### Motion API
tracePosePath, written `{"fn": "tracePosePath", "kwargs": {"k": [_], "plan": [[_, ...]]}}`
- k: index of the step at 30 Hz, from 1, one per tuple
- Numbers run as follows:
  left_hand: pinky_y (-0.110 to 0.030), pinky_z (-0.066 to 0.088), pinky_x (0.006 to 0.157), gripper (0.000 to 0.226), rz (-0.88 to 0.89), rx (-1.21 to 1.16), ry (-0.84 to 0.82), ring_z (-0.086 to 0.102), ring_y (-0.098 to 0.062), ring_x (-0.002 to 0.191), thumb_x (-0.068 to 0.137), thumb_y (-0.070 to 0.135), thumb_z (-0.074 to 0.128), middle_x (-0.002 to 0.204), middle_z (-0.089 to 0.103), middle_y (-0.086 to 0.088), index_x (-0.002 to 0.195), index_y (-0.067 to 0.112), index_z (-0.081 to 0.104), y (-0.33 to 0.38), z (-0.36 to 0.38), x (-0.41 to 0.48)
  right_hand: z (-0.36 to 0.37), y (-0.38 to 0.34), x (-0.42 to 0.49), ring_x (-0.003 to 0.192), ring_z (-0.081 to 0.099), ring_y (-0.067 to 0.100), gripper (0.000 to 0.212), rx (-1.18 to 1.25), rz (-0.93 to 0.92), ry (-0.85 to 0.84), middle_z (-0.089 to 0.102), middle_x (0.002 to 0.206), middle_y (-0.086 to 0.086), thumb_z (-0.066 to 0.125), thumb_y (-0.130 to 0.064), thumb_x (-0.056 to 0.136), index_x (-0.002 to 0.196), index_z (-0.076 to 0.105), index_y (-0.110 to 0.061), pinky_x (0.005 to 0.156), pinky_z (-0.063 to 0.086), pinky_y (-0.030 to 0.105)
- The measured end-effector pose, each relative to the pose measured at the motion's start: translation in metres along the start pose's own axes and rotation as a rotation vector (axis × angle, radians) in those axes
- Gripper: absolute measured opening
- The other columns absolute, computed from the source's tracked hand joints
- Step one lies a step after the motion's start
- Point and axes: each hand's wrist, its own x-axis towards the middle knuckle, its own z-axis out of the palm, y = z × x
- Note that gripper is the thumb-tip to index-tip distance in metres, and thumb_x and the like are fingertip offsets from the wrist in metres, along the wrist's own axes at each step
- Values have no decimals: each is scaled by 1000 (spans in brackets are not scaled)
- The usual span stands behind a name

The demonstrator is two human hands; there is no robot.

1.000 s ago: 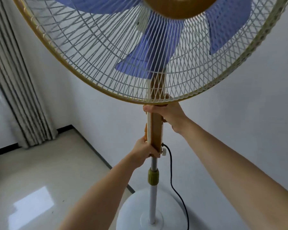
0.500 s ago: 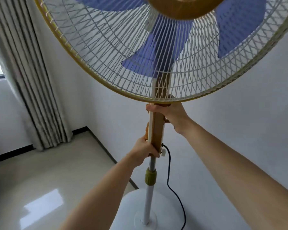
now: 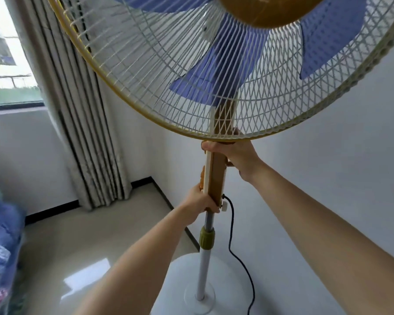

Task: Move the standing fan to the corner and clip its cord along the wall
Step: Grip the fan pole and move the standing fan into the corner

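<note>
The standing fan (image 3: pixel 216 176) fills the upper view, with a white wire cage, yellow rim, blue blades and a brown control column on a white pole. Its round white base (image 3: pixel 175 283) sits low in the frame, close to the white wall. My right hand (image 3: pixel 234 153) grips the top of the brown column just under the cage. My left hand (image 3: pixel 200 200) grips the column's lower end. A black cord (image 3: pixel 232 242) leaves the column's lower right side and hangs down past the base, out of frame.
The room corner (image 3: pixel 150 178) lies ahead beyond the fan, where black skirting meets. A beige curtain (image 3: pixel 84 133) hangs left of it beside a window (image 3: pixel 7 55). Blue patterned bedding (image 3: pixel 0 242) is at the left edge. The floor is glossy tile (image 3: pixel 82 253).
The view has swung left and forward: the curtain and corner sit nearer the middle, and the window and bedding have come into sight. Both hands keep the same grip on the fan.
</note>
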Motion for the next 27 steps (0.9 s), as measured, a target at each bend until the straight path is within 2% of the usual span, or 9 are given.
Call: {"fn": "tracePosePath", "kwargs": {"k": [4,7,11,14,19,22,27], "plan": [[-49,54,92,65,-20,8,12,59,-36,108,57,-10,70,105,61,-16,118,2,53,0,-93,61,66,27,86,90,69,17,31,3,3,7,74,90,-4,86,-36,61,86,68,-33,65,53,25],[-51,53,93,64,-29,2,13,58,-39,109,57,-13,69,102,61,-16,117,2,53,0,-161,105,115,44,146,79,69,2,26,11,9,-19,73,82,-15,85,-35,62,78,68,-45,55,51,11],[-52,51,94,66,-35,20,40,57,-39,110,54,-11,70,106,61,-18,116,6,53,5,-247,165,172,60,227,73,68,-2,28,19,21,-32,71,76,-20,85,-33,63,74,66,-50,53,48,7],[-52,52,93,61,-24,37,80,58,-39,107,57,-12,71,104,61,-18,113,5,54,12,-306,207,211,71,287,71,67,-4,27,31,31,-57,70,74,-22,83,-34,64,72,65,-51,53,48,7],[-53,51,94,65,-31,7,96,58,-40,109,53,-12,72,114,62,-25,113,6,53,14,-395,276,267,104,379,70,66,-5,25,38,42,-77,69,74,-22,82,-39,60,71,64,-51,50,49,9],[-50,52,94,66,-31,-6,90,58,-40,109,49,-9,72,106,64,-20,110,8,54,12,-446,323,301,132,439,72,66,-5,27,34,37,-92,70,76,-23,83,-40,58,72,63,-53,50,49,9],[-50,52,93,66,-55,4,119,59,-37,108,53,-10,72,113,63,-21,114,6,53,15,-526,392,351,173,535,90,67,10,37,21,43,-95,70,84,-22,84,-51,52,80,61,-55,65,50,22]]}}
